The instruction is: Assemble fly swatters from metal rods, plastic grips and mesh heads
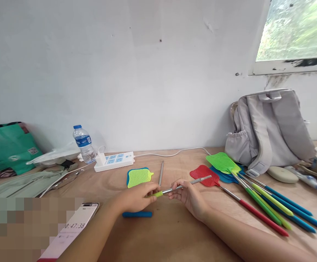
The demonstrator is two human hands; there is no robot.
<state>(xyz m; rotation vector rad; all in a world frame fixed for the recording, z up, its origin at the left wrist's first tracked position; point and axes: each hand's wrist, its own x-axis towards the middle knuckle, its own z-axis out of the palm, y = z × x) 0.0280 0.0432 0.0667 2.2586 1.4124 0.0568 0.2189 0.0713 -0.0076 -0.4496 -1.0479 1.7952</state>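
Note:
My left hand (142, 196) is closed around a yellow-green fly swatter handle (157, 194). From that handle a silver metal rod (202, 179) slants up to the right, and the fingers of my right hand (190, 196) pinch it partway along. The rod's far end is bare, with no swatter head on it. Just beyond my left hand lies a yellow-green swatter head (139, 177) on top of a blue one (128, 178). A loose metal rod (161, 173) rests on the table behind my hands. Below my left hand is a blue handle (137, 214).
Several fly swatters lie at the right, including a red one (206, 174) and a green one (221, 162). Behind them stands a grey backpack (273, 127). To the left are a power strip (114, 162), a water bottle (83, 143), a phone (73, 233) and a green bag (11, 149).

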